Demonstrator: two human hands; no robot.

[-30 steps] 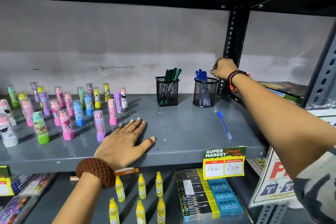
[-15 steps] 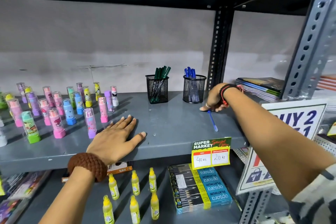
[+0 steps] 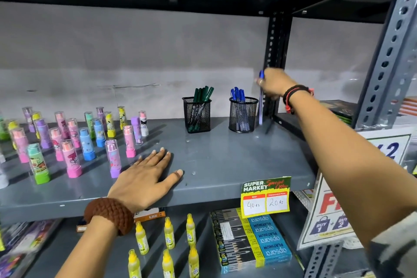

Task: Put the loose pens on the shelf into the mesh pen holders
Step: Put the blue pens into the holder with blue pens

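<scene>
Blue pen [image 3: 261, 97] off shelf [image 3: 225, 165] since 0.5 s ago, now pinched upright in right hand [image 3: 272, 83]. Blue-pen holder [image 3: 242, 114] just left-below that hand; pen axis vertical. Left hand [image 3: 146, 178] flat, empty, farther off.

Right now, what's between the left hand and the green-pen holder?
Head view: bare grey shelf only. The left hand lies flat near the front edge; the green-pen holder stands further back. The nearest pink tube sits off to the left.
</scene>
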